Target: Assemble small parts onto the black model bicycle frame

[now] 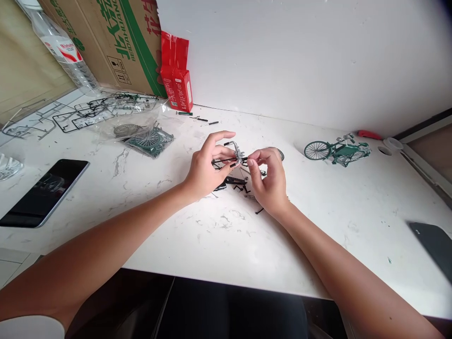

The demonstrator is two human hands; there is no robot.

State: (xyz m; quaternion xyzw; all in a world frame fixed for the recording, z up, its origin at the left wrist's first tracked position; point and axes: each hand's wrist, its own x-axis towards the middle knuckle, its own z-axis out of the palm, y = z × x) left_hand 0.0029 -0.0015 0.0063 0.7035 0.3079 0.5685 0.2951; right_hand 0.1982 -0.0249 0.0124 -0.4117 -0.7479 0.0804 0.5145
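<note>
Your left hand (205, 169) and right hand (270, 181) pinch a tiny model part (237, 155) above the table (219, 245) — silver and black, too small to make out well. Little black bits (236, 181) lie under your fingers, partly hidden. Farther off, a clear bag (141, 134) holds green wheel parts. At the far right stands a finished green model bike (337, 150) — its tiny parts look blurry.

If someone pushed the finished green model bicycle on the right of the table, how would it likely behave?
The green model bicycle looks light, with thin spoked wheels, so a nudge would probably slide or roll it. Standing on narrow wheels, it seems apt to tip sideways. Its fine parts look fragile on the hard white table.
</note>
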